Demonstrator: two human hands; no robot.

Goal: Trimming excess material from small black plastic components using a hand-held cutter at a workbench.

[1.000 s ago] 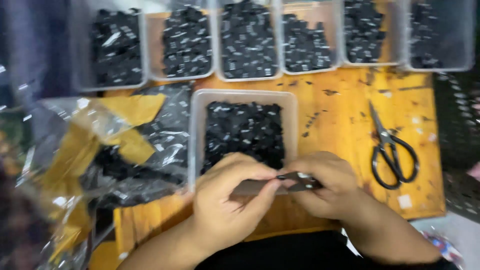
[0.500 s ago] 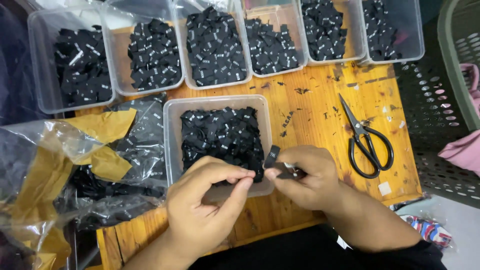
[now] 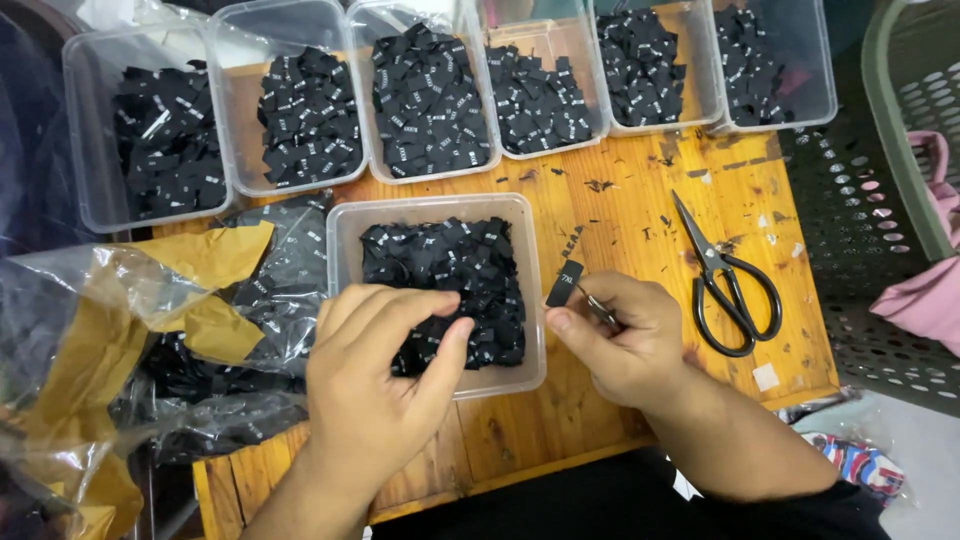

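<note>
My left hand (image 3: 385, 375) hovers over the near clear container (image 3: 345, 225), which is full of small black woven labels (image 3: 440, 265). Its thumb and fingertips are pinched together just above the labels; I cannot see anything between them. To the right of the container, my right hand (image 3: 620, 340) grips a small pair of metal snips (image 3: 598, 306). A single black label (image 3: 566, 283) stands up at the tip of the snips, clear of the container's right rim. Both hands rest above the wooden tabletop (image 3: 620, 215).
Several clear containers (image 3: 85, 120) of black labels line the table's far edge. Black scissors (image 3: 735, 290) lie to the right of my right hand. A crumpled plastic bag (image 3: 130, 330) with yellow tape and more labels fills the left. A perforated basket (image 3: 880, 170) and pink cloth (image 3: 925, 305) are at right.
My hands were together on a strip of labels and have moved apart. The left hand went over the near container; the right hand kept the snips, now with one label at the tip.
</note>
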